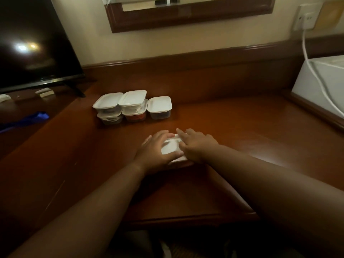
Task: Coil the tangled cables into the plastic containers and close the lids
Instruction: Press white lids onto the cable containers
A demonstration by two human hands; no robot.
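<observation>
A small plastic container with a white lid [171, 148] sits on the wooden desk [242, 131] in front of me. My left hand [155, 149] lies over its left side, fingers spread across the lid. My right hand [195, 144] presses on its right side with straight fingers. The container's contents are hidden under the lid and hands. Behind it stand several lidded containers: a two-high stack at the left [108, 103], another two-high stack in the middle [133, 98] with cable inside, and a single one [159, 104] to the right.
A dark television [33, 43] stands at the back left, with a blue object [28, 120] below it. A white appliance [320, 84] with a white cable [314, 71] plugged into a wall socket sits at the right. A framed mirror [186, 13] hangs above.
</observation>
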